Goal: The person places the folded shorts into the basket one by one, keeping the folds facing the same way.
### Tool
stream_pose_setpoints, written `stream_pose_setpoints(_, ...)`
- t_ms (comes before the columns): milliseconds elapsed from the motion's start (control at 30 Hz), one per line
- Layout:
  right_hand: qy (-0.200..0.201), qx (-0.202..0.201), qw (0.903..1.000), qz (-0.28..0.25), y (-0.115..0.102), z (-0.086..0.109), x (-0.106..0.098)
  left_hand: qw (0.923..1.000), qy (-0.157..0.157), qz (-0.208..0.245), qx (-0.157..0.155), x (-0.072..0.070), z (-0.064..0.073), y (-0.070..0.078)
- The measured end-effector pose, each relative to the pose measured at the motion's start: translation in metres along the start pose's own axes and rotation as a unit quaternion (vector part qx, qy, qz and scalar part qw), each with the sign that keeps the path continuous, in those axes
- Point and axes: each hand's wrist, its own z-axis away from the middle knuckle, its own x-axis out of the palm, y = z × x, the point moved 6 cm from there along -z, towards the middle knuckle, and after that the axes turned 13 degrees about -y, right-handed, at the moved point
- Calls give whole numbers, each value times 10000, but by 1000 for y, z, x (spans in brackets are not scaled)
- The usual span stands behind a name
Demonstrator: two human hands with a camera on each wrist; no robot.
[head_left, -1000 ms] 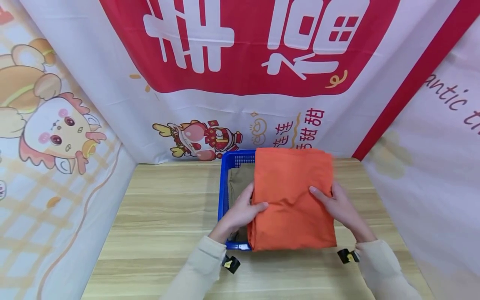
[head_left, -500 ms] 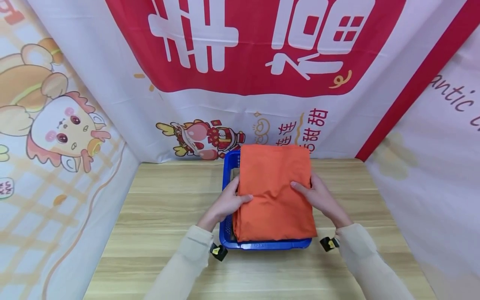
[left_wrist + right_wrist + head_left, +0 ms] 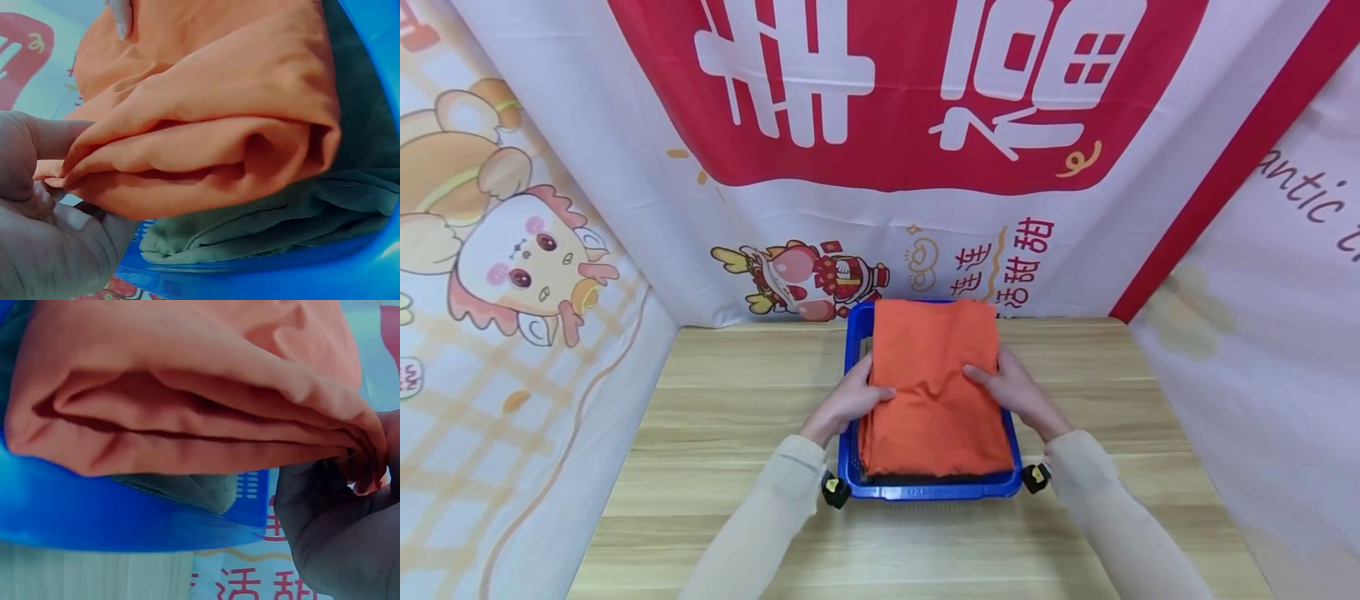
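Observation:
A folded orange cloth (image 3: 936, 433) lies over the blue plastic basket (image 3: 925, 492), covering most of its opening. My left hand (image 3: 850, 397) grips the cloth's left edge, thumb on top and fingers underneath. On the opposite edge, my right hand (image 3: 1017, 388) pinches it the same way. Both wrist views show the stacked layers of the fold between thumb and fingers. Beneath the orange cloth, a dark greenish folded cloth (image 3: 269, 225) rests inside the basket, mostly hidden. In the right wrist view only a corner of that greenish cloth (image 3: 200, 489) shows.
The basket stands on a light wood-grain table (image 3: 730, 417), close to the printed white and red back curtain (image 3: 790, 200). Printed curtains also hang at the left (image 3: 580, 275) and right (image 3: 1240, 292). A small black device (image 3: 1036, 477) sits at the right wrist.
Both hands have carried the orange cloth leftward and down, from overhanging the basket's right side to within its rim. The grip looks the same throughout.

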Motion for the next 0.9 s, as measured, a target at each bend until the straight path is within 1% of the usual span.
stream_pose_setpoints(133, 35, 224, 9997, 118, 7, -8, 4, 9997, -12, 79, -242, -1, -6, -10)
stream_pose_setpoints(267, 76, 481, 9986, 226, 14, -14, 7, 9983, -121, 273, -499, 0, -11, -17)
stream_pose_setpoints(367, 141, 619, 9975, 305, 20, -17, 9, 9967, -214, 474, -617, 1, -15, -23)
stream_pose_setpoints(500, 118, 709, 9965, 418, 27, -20, 11, 9940, -303, 725, -756, 4, -17, -30)
stream_pose_setpoints(633, 94, 752, 9954, 585, 28, -22, 15, 9920, -347, 905, -811, 7, -21, -37)
stream_pose_setpoints(767, 187, 778, 9932, 844, 26, -23, 16, 9927, -314, 939, -690, 7, -25, -39)
stream_pose_setpoints(900, 215, 853, 9901, 1090, 27, -25, 17, 9942, -198, 881, -581, 6, -28, -40)
